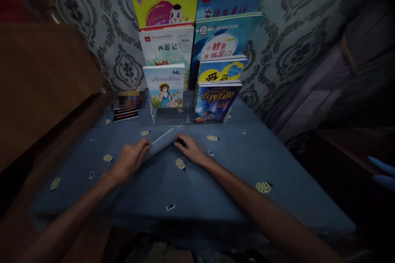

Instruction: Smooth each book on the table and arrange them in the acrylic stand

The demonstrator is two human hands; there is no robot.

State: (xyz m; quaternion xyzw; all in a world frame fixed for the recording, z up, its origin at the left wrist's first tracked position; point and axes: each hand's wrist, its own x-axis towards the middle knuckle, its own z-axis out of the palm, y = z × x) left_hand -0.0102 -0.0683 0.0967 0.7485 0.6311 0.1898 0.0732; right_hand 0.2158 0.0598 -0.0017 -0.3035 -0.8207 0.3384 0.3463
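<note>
Between my hands, over the middle of the blue tablecloth, is a thin, flat blue-grey item (162, 141) with a pale edge, perhaps a book seen nearly edge-on. My left hand (132, 158) is closed on its left end, fingers and thumb pinching it. At its right end my right hand (189, 148) grips with curled fingers, a small dark gap under them. Just beyond stands a clear acrylic rack (173, 116) with children's books in two columns, among them a white book (166, 90) at the left front and a dark blue book (216, 100) at the right front.
A small stack of dark books (126, 114) lies at the table's back left. The patterned tablecloth (216, 197) covers the table. A brown wooden panel (43, 86) stands at the left. Patterned wallpaper is behind the rack, and a gathered curtain (324, 74) hangs at the right.
</note>
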